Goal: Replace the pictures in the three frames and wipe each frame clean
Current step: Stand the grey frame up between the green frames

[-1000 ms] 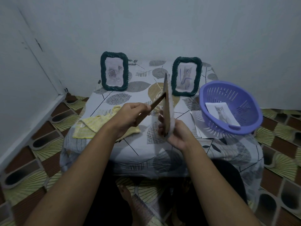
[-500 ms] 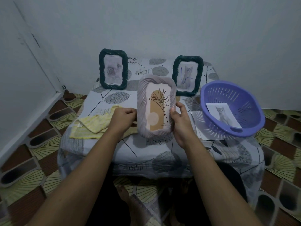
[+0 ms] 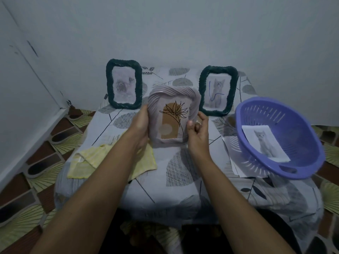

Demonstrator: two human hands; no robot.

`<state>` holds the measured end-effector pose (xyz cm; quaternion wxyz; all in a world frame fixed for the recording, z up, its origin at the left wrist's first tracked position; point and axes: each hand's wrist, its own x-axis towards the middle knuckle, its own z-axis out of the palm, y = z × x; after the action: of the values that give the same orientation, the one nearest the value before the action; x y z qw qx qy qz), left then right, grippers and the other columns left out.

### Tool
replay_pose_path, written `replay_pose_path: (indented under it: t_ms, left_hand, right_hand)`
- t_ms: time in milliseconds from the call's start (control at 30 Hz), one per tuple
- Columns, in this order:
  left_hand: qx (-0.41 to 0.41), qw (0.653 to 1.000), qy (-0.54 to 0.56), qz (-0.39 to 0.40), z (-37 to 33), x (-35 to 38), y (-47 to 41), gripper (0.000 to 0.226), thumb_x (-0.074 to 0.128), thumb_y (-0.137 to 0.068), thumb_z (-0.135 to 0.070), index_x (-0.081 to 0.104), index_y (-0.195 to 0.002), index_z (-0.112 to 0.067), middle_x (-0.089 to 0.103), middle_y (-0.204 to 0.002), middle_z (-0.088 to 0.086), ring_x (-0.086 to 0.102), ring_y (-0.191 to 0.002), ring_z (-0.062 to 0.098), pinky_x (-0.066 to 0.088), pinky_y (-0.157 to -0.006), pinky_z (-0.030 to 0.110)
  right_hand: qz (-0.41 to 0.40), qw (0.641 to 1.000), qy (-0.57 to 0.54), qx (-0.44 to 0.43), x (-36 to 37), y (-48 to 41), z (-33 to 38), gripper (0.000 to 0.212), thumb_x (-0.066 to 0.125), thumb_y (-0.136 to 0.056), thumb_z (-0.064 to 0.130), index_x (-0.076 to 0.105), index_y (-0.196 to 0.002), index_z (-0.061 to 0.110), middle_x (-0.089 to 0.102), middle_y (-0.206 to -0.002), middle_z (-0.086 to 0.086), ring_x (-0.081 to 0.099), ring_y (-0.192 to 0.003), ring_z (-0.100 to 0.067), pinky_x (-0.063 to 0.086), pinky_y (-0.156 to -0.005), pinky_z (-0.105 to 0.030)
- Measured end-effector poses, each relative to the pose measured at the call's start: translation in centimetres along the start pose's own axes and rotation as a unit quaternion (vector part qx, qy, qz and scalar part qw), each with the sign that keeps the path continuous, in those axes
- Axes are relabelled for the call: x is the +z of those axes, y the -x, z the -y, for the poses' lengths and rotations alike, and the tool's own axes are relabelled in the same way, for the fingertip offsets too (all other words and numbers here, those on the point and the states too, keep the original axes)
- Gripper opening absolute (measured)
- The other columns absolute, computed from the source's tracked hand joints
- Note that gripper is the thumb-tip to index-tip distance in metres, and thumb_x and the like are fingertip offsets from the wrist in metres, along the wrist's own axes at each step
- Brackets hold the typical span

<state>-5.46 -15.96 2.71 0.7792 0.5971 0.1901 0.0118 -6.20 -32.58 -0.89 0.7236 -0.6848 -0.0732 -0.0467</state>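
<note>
A pale lilac frame point(image 3: 173, 99) with a brown plant picture stands upright at the table's middle, facing me. My left hand point(image 3: 140, 125) grips its left edge. My right hand point(image 3: 197, 133) is at its right edge, thumb on the rim, fingers curled loosely. Two dark green frames stand at the back: the left green frame point(image 3: 124, 84) holds a faint grey picture, the right green frame point(image 3: 218, 90) a cat picture with a blue scribble. A yellow cloth point(image 3: 91, 160) lies flat under my left forearm.
A purple basket point(image 3: 293, 118) sits tilted at the table's right edge with a cat picture point(image 3: 265, 143) inside. More paper sheets point(image 3: 231, 149) lie beneath it. The low table point(image 3: 165, 189) has a leaf-patterned cover. White walls stand close behind and left.
The lilac frame was edge-on with its brown stand held out; it has turned to face me and moved away onto the table's middle. My right fingers have loosened.
</note>
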Motion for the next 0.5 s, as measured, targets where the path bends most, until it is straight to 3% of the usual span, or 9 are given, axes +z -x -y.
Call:
replay_pose_path:
  t_ms: [100,167,233,367,500]
  left_hand:
    - [0.016,0.999,-0.031,-0.034,-0.8,0.0,-3.7,0.052,0.032,-0.103,-0.048,0.071,-0.111,-0.015,0.076,-0.098,0.007,0.071,-0.096,0.027,0.058,-0.087,0.048]
    - [0.023,0.998,-0.045,-0.040,-1.2,0.2,-5.7,0.051,0.030,-0.103,-0.045,0.071,-0.110,-0.016,0.076,-0.097,0.007,0.071,-0.095,0.026,0.058,-0.086,0.047]
    - [0.036,0.998,-0.043,-0.033,-1.8,0.4,-7.4,0.051,0.029,-0.103,-0.044,0.071,-0.115,-0.017,0.075,-0.106,0.009,0.070,-0.102,0.027,0.056,-0.092,0.051]
    - [0.037,0.998,-0.025,-0.048,-2.5,0.4,-11.1,0.052,0.025,-0.106,-0.044,0.070,-0.115,-0.019,0.075,-0.107,0.007,0.070,-0.104,0.026,0.055,-0.093,0.050]
    - [0.023,0.998,-0.009,-0.050,-2.7,0.3,-14.4,0.057,0.024,-0.105,-0.049,0.072,-0.112,-0.018,0.076,-0.103,0.007,0.071,-0.101,0.026,0.057,-0.091,0.049]
  right_hand:
    - [-0.022,1.000,-0.003,0.016,1.2,-2.8,-0.3,0.034,0.045,-0.106,0.022,0.038,-0.139,0.029,0.059,-0.111,0.000,0.058,-0.098,-0.005,0.047,-0.086,-0.014]
    - [-0.028,0.999,-0.006,0.026,1.9,-4.7,-0.5,0.034,0.045,-0.106,0.022,0.038,-0.136,0.035,0.058,-0.129,-0.004,0.057,-0.117,-0.013,0.047,-0.102,-0.028]
    - [-0.025,0.999,0.006,0.033,2.6,-6.5,-0.8,0.037,0.046,-0.105,0.016,0.038,-0.133,0.039,0.058,-0.134,-0.006,0.056,-0.122,-0.017,0.045,-0.108,-0.038]
    - [-0.001,0.998,0.032,0.054,3.3,-9.7,-1.3,0.059,0.044,-0.099,0.004,0.034,-0.149,0.035,0.051,-0.146,-0.003,0.053,-0.130,-0.022,0.043,-0.111,-0.048]
    - [0.008,0.997,0.024,0.067,3.8,-11.9,-1.8,0.062,0.039,-0.102,0.002,0.028,-0.154,0.033,0.047,-0.150,-0.003,0.049,-0.134,-0.022,0.044,-0.111,-0.046]
